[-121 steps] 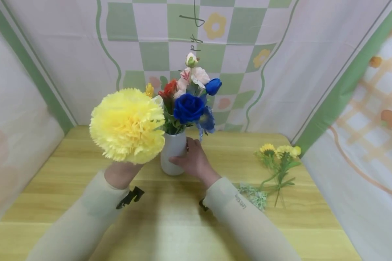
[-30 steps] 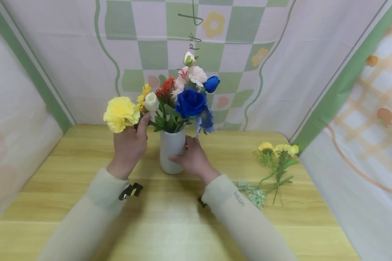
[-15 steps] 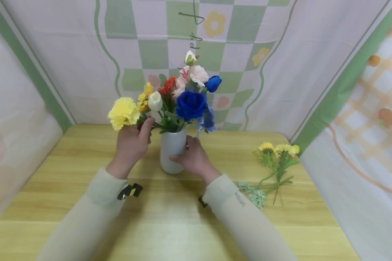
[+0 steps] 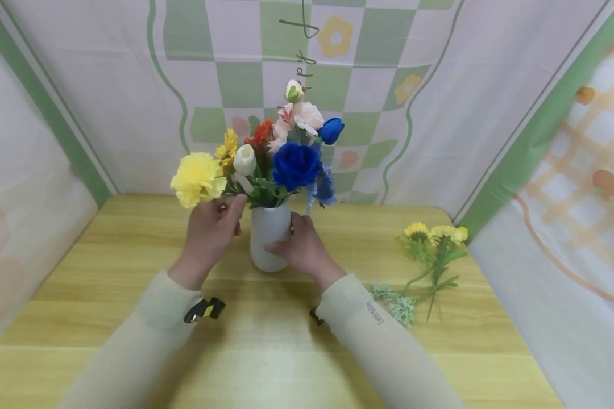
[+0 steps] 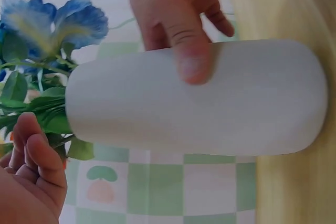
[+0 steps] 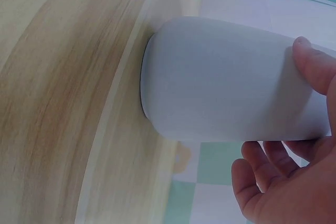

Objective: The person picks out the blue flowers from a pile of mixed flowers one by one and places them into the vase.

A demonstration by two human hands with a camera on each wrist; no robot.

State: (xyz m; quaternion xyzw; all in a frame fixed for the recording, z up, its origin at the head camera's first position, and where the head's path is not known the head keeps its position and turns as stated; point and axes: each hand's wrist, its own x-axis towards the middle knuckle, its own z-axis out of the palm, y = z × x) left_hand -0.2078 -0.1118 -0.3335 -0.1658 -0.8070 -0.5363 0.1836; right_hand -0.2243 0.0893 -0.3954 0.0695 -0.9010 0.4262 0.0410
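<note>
A white vase (image 4: 270,241) stands upright on the table, filled with flowers. My right hand (image 4: 309,250) grips its right side, thumb across the front, as the right wrist view also shows on the vase (image 6: 226,82). My left hand (image 4: 210,233) is at the left of the rim with curled fingers, pinching the stem of a yellow carnation (image 4: 196,179) whose bloom leans left; the stem itself is mostly hidden. Beside it are a white tulip (image 4: 244,159) and a small yellow flower (image 4: 228,147). A blue rose (image 4: 295,166), pale pink roses (image 4: 308,116) and a red flower (image 4: 261,133) fill the middle.
On the right of the wooden table (image 4: 276,358) lie several yellow flowers (image 4: 442,234) with green stems. A pale green sprig (image 4: 396,305) lies nearer, beside my right sleeve (image 4: 384,335). A green-and-white checkered cloth (image 4: 286,34) hangs behind the table.
Four seconds ago the carnation was close to the camera; it has since gone down to the vase's left side. Over the last second my left hand moved slightly right and lower. The right hand stayed.
</note>
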